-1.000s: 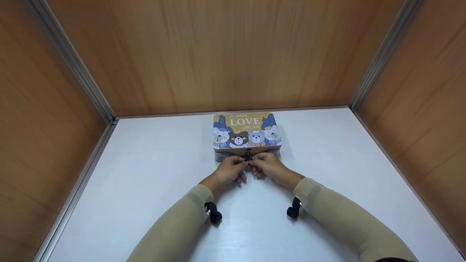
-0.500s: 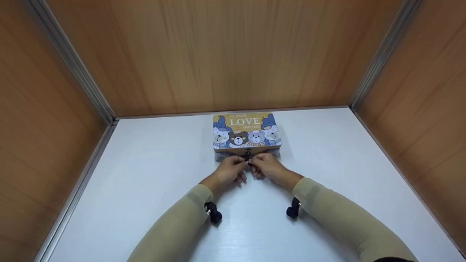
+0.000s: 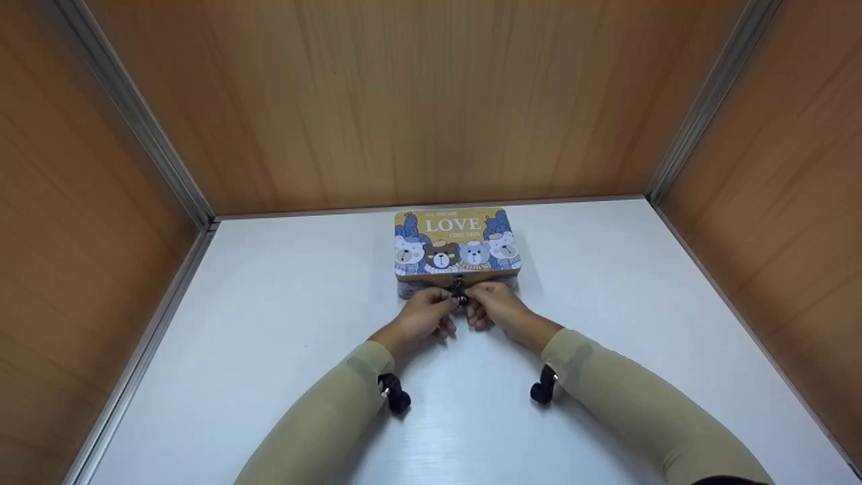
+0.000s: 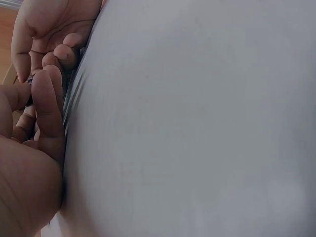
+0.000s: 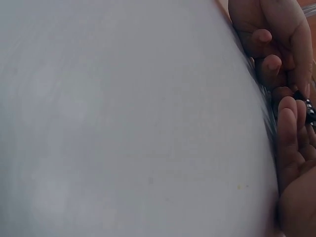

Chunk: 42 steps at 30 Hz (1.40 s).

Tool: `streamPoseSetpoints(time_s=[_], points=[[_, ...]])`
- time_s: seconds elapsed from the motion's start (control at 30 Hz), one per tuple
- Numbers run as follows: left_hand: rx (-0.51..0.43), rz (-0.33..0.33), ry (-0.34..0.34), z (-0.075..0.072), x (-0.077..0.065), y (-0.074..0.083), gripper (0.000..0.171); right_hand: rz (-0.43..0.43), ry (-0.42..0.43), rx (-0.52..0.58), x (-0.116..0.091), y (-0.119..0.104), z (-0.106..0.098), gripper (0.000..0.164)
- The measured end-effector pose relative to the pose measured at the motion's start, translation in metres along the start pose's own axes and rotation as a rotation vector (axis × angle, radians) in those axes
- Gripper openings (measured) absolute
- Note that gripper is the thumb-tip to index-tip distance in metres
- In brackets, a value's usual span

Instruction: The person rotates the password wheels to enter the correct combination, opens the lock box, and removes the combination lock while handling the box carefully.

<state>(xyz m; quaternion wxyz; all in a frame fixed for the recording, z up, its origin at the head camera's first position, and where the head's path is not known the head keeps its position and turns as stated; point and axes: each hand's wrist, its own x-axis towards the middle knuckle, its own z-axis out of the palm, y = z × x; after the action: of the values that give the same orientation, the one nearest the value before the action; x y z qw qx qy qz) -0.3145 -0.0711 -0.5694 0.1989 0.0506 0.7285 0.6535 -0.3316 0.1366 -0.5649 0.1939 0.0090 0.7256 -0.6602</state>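
A lidded tin box (image 3: pixel 458 246) printed with bears and the word LOVE stands near the back wall in the head view. At its front clasp hangs a small black padlock (image 3: pixel 460 298) with a row of white marks, seen in the right wrist view. My left hand (image 3: pixel 425 313) pinches the padlock from the left between thumb and fingers. From the other side my right hand (image 3: pixel 498 308) has its thumb and forefinger tips at the padlock's edge, the other fingers curled below. Both hands partly hide the padlock and the box's front.
The box rests on a white table (image 3: pixel 323 296). A wooden back panel (image 3: pixel 431 101) rises close behind it, with side panels in metal frames at left and right. A dark wrist camera (image 3: pixel 397 397) hangs from each sleeve.
The right thumb and fingertips have shifted slightly up and right on the padlock, so more of it shows between the hands. The left hand and the box stay put.
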Motion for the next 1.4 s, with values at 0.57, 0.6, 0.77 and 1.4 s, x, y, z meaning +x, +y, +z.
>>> streamPoseSetpoints(time_s=[0.57,0.6,0.77,1.4], points=[[-0.006,-0.016,-0.004,0.0011,-0.0008,0.0019,0.020,-0.042,0.003,-0.087,-0.0007,0.0022,-0.0006,0.012],[-0.006,-0.016,-0.004,0.0011,-0.0007,0.0017,0.020,-0.042,-0.001,-0.093,-0.0014,0.0015,-0.0004,0.013],[-0.010,-0.014,-0.006,0.0011,-0.0013,0.0007,0.021,-0.050,-0.016,-0.112,-0.0006,0.0019,0.0001,0.017],[-0.005,0.010,0.000,0.0016,-0.0017,0.0005,0.023,-0.014,0.007,-0.002,0.0009,0.0024,-0.0011,0.016]])
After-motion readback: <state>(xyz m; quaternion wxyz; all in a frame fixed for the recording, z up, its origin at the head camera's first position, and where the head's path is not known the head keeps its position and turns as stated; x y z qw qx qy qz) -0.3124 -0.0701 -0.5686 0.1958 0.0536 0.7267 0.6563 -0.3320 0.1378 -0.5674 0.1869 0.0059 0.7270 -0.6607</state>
